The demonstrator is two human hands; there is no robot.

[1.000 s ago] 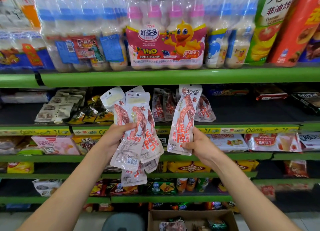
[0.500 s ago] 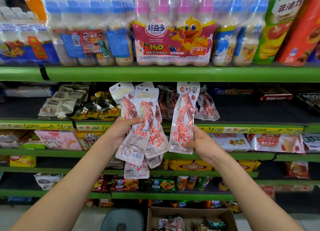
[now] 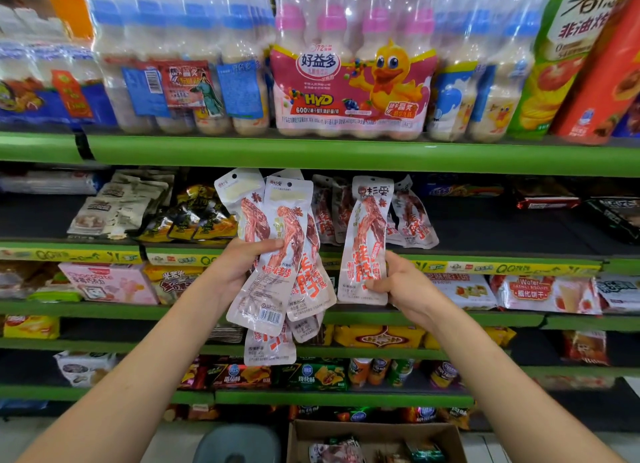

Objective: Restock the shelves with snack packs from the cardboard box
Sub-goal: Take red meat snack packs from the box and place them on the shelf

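My left hand grips a fanned bunch of several long white-and-red snack packs, held upright in front of the second shelf. My right hand pinches the lower part of a single snack pack of the same kind, just to the right of the bunch. Behind both, more of these packs lean on the second shelf. The open cardboard box sits on the floor below, with a few packs inside.
Green shelves fill the view. Bottled drink multipacks stand on the top shelf. Beige and yellow packets lie left of the snack packs. A grey stool stands left of the box.
Both hands have lifted slightly with their packs toward the second shelf; the single pack in my right hand has drifted a little away from the bunch.
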